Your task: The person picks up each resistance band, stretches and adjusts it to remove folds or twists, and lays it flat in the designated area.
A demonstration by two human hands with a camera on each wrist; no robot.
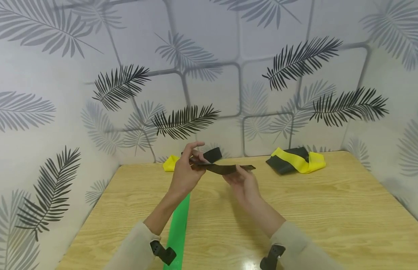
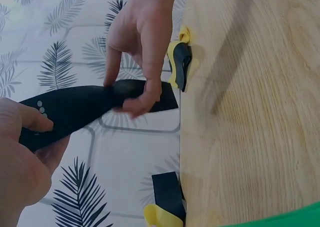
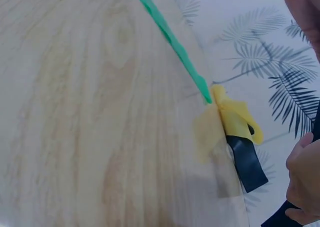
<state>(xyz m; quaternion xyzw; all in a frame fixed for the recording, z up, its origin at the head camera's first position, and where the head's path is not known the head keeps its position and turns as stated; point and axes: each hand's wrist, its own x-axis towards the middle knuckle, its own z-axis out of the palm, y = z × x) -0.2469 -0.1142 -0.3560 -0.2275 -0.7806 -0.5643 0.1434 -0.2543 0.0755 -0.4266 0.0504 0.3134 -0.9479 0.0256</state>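
Up above the back part of the table, both hands hold a flat black band [image 1: 217, 169], like an elastic exercise band, stretched roughly level between them. My left hand [image 1: 186, 174] grips the left part, with thumb and fingers on its two faces. Pale dots show on the band beside those fingers in the left wrist view. My right hand [image 1: 244, 183] pinches the band near its other end, where a short tail sticks out past the fingers [image 2: 150, 89]. Only part of the band [image 3: 285, 214] appears in the right wrist view, at the lower right edge.
A long green band [image 1: 177, 232] lies on the wooden table [image 1: 313, 217] near my left forearm. A folded yellow band [image 1: 170, 164] and a black strip [image 1: 213, 154] are at the back left. Another yellow band [image 1: 298, 162] lies over black material at the back right, near the leaf-patterned wall [image 1: 209, 90].
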